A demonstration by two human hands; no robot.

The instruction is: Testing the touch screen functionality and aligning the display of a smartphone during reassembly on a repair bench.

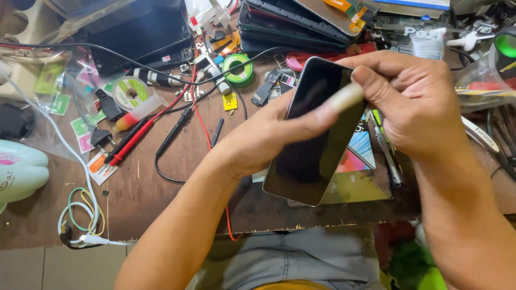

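The left hand (269, 134) held a dark smartphone (314, 134) from below and from the left side. Its fingers were closed around the edges of the phone, and the thumb lay over the glass near the far end. The phone was lifted above the wooden desk (161, 188), close to the middle of the view. Its long axis ran from the near edge, a little to the left, toward the far side, a little to the right, with the screen turned up to the camera.

The right hand (414, 102) came from the right and was closed on a small pale stick-like tool (346, 96). I could not tell exactly what this tool was. Its tip rested on the far right part of the screen, just beside the left thumb. So the phone lay directly to the left of the right hand, and both hands touched it or the tool on it.

Under the phone, a colourful mat (357, 156) lay on the desk. Farther left there were red and black probe leads (134, 137), a roll of tape (129, 92) and a green spool of solder wire (238, 69). A stack of dark devices (290, 27) lay at the far side.
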